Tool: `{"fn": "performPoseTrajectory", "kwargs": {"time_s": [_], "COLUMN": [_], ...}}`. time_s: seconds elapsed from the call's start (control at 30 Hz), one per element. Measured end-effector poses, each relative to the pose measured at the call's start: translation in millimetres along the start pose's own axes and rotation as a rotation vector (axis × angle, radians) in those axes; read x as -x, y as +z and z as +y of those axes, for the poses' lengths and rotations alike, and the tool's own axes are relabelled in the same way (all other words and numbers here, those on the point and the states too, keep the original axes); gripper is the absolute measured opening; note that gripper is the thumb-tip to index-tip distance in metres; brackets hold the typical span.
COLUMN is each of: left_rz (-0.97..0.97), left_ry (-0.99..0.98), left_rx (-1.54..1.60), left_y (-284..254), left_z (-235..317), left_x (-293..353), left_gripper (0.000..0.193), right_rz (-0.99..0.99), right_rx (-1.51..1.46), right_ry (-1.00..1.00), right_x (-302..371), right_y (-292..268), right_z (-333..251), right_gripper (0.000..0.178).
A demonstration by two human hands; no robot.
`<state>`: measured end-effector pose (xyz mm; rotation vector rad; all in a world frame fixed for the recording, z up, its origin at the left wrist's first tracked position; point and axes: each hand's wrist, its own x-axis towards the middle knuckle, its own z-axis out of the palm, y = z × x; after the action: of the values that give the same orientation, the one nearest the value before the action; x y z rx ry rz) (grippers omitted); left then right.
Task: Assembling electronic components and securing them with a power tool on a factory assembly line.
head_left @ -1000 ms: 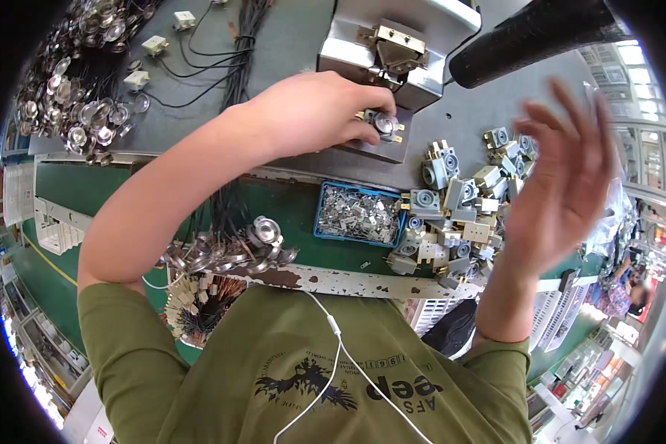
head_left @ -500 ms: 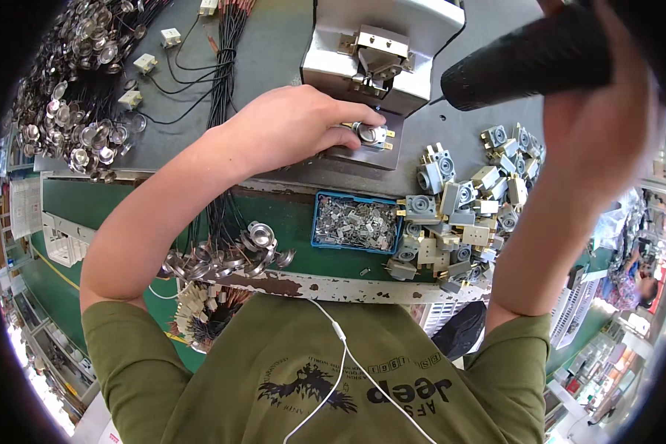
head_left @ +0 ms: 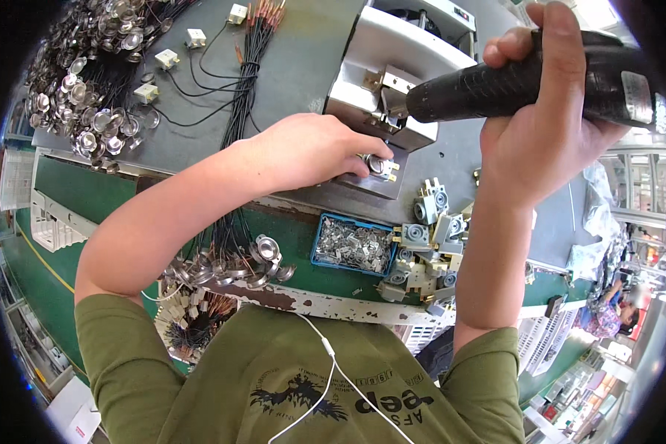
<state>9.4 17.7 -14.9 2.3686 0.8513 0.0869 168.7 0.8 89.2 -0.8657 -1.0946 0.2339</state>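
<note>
Black tool (head_left: 459,95) now nearer metal fixture (head_left: 385,53); right fingers (head_left: 510,46) wrapped round it, left fingers (head_left: 365,143) pinching capped part (head_left: 378,164).

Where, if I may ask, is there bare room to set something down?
The grey tabletop is bare between the black wires and the metal machine, as is a green strip just left of the blue tray. Metal cups crowd the far left; grey blocks crowd the tray's right.
</note>
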Motion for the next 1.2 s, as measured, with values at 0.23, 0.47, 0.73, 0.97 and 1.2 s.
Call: {"fn": "performPoseTrajectory", "kwargs": {"time_s": [0.23, 0.47, 0.73, 0.97, 1.2], "left_rz": [-0.006, -0.017, 0.04, 0.09, 0.014], "left_ry": [0.001, -0.008, 0.015, 0.034, -0.016], "left_rx": [-0.022, 0.029, 0.002, 0.001, 0.004], "left_y": [-2, 0, 4, 7, -3], "left_z": [-1, -2, -4, -7, 1], "left_x": [3, 3, 4, 1, 3], "left_gripper": [0.038, 0.038, 0.037, 0.035, 0.035], "right_rz": [-0.165, -0.181, -0.161, -0.3, -0.3], "right_rx": [-0.098, -0.167, 0.047, -0.247, -0.125], "right_ry": [-0.047, -0.153, -0.026, 0.016, -0.003], "right_x": [-13, -1, 7, -9, 14], "right_y": [-11, 10, 23, -34, -36], "right_z": [27, 19, -2, 14, 14], "right_gripper": [0.045, 0.046, 0.028, 0.019, 0.016]}}
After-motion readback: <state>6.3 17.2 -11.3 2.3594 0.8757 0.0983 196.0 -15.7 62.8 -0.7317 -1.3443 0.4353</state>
